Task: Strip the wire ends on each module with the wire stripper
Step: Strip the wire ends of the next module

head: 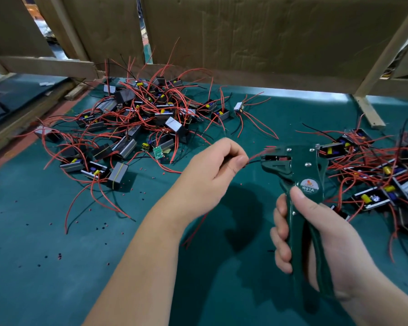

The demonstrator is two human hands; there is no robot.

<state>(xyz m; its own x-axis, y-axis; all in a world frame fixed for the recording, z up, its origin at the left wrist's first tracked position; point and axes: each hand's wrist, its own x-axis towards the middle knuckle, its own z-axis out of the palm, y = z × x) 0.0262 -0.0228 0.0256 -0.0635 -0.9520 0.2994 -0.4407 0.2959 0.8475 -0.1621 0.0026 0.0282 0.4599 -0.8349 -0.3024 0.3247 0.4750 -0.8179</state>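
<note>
My right hand grips the handles of a dark green wire stripper, jaws pointing left. My left hand pinches a black wire and a red one together, and their ends reach into the stripper's jaws. More red wires hang down below my left hand; the module they belong to is hidden by the hand. A big heap of black modules with red wires lies at the back left. A second heap of modules lies to the right of the stripper.
The work surface is a green mat dotted with small red and black insulation scraps. A lone module lies between the heaps. Wooden frame posts and cardboard panels wall off the back.
</note>
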